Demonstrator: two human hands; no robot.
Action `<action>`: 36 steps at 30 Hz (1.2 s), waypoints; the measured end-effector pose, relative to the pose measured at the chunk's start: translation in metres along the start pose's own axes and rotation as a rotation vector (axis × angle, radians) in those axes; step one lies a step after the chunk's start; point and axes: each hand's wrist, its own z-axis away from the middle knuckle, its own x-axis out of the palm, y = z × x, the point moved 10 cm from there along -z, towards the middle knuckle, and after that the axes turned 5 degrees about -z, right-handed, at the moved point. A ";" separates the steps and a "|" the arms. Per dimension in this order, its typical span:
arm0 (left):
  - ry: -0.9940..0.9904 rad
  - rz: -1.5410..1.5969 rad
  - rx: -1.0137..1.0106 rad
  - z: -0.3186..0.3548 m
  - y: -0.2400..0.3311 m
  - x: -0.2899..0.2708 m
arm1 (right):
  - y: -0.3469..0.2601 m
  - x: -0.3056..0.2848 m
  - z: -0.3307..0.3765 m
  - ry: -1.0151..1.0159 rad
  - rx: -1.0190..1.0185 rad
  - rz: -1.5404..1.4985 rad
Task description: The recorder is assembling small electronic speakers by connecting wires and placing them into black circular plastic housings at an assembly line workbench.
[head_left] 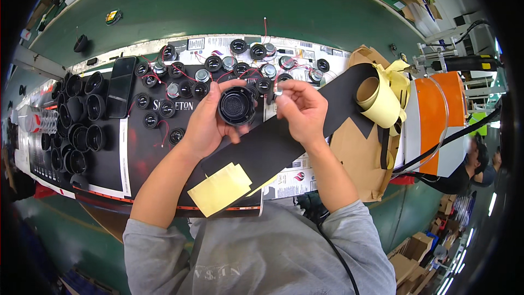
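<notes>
In my left hand (210,117) is a round black cup-shaped housing (237,106), its open side facing up and a perforated grille at its bottom. The fingers curl around its rim. Just right of it, my right hand (301,110) pinches a small black and silver part (274,94), seen edge-on; its kind is unclear. Both hands are above a black foam-like strip (256,142) that runs diagonally across the table. Beyond them lie several small round speakers (213,64) with thin red wires, some face up and others showing silver magnets (202,75).
Many black housings (78,137) cluster at the left beside a clear plastic bottle (38,119) and a dark phone (121,87). Yellow paper sheets (221,190) lie near the front edge. At right are a yellow paper roll (380,104), cardboard (355,158) and an orange-and-white machine (431,114).
</notes>
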 end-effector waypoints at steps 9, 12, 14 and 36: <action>0.086 -0.127 0.000 0.001 -0.012 0.001 | -0.034 0.050 0.018 -0.207 -0.489 0.713; 0.135 -0.108 0.047 0.002 -0.007 -0.002 | -0.037 0.050 0.021 -0.187 -0.510 0.773; 0.075 -0.101 0.054 0.000 -0.005 0.000 | -0.036 0.050 0.022 -0.174 -0.509 0.761; -0.037 -0.134 0.103 0.000 -0.009 0.008 | -0.019 0.042 0.021 -0.002 -0.481 0.809</action>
